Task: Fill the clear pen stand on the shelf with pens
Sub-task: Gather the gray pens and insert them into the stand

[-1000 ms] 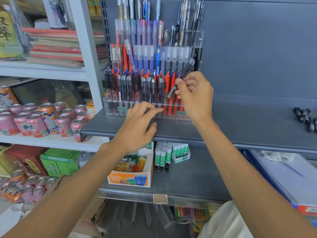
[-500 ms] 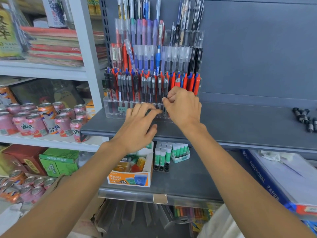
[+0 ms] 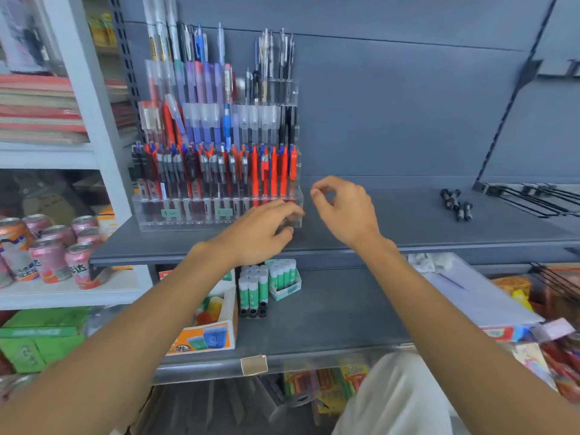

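A clear tiered pen stand sits on the grey shelf, packed with several black, grey, orange, blue and purple pens. My left hand rests at the stand's front right corner, fingers extended against its clear base. To the right of the stand my right hand hovers just above the shelf, with loosely curled fingers, thumb and forefinger close together, and nothing in it. A few loose black pens lie farther right on the same shelf.
Drink cans stand on the white shelf at left, with stacked notebooks above. On the lower grey shelf are glue sticks, an open orange box and a white folder. Wire hooks stick out at far right.
My right hand pushed a grey pen into the stand's front row, let go and drew back to the right, now empty. My left hand slid right to the stand's corner.
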### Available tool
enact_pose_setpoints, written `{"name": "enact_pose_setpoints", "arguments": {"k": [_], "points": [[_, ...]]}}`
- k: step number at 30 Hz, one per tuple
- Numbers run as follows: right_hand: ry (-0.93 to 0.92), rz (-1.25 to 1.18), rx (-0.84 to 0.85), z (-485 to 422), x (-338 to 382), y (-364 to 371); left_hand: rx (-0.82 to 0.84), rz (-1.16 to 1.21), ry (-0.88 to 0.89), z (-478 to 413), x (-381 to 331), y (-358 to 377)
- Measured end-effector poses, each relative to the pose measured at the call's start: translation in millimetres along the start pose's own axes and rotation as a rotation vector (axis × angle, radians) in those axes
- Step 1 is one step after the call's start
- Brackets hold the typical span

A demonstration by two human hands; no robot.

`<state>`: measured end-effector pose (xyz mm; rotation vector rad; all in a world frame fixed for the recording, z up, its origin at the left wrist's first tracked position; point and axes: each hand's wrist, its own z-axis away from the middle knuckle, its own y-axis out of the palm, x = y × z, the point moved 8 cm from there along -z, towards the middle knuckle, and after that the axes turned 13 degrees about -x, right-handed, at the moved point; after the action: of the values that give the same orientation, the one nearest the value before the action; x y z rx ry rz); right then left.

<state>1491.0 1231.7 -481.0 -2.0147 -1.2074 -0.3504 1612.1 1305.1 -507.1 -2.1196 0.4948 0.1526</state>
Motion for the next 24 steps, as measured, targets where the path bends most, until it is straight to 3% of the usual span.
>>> {"name": "enact_pose_setpoints", "arguments": {"k": [4,12,18,24], "points": [[0.017,0.078,-0.065,-2,-28,-47,0.016,0.071,0.028,-28,-38,23],[0.128,0.558,0.241,4,-122,-111,0.182,-0.019,0.086,-72,-96,77],[0.206,0.633,0.221,7,-161,-158,0.257,0.037,0.151,-99,-139,118],[0.270,0.690,0.211,1,-213,-197,0.290,0.095,0.092,-128,-150,154]]}}
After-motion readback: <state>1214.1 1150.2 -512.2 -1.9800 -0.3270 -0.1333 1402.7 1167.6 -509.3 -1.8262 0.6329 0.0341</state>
